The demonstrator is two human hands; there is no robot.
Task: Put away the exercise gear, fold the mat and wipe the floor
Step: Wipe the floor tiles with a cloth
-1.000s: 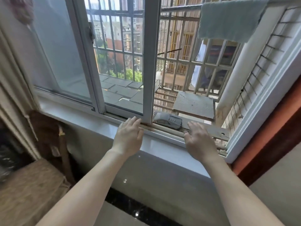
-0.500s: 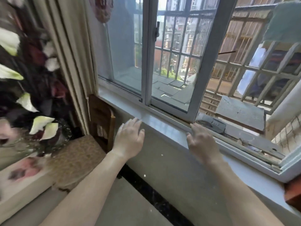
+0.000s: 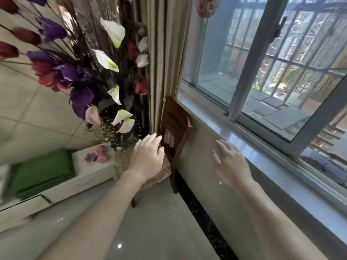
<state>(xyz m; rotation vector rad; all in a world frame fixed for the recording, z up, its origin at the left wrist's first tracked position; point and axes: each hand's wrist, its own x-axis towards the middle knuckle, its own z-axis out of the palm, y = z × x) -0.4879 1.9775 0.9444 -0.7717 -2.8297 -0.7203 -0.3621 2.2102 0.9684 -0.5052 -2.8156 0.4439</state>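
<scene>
The pale glossy floor (image 3: 159,231), the surface still to be wiped, fills the lower middle of the frame under both forearms. No cloth shows. The window (image 3: 244,72) takes the right side, with its sill (image 3: 225,132) running toward the lower right. A curtain (image 3: 163,53) hangs at top centre, and artificial flowers (image 3: 78,72) spread across the upper left.

At the left edge a flat green thing (image 3: 41,171) lies on a low white cabinet (image 3: 84,184). It may be the mat, but blur keeps me from telling. Its long side seems to run across the frame, rising slightly to the right.

A wooden chair (image 3: 176,124) stands in the centre against the wall. In front of it hovers the left hand (image 3: 148,158), its fingers (image 3: 150,139) straight, loosely spread and holding nothing. The right hand (image 3: 231,164) is equally empty, fingers (image 3: 222,144) splayed below the sill.

The green thing lies left of and below the left hand, well apart, so that hand is nearer.
</scene>
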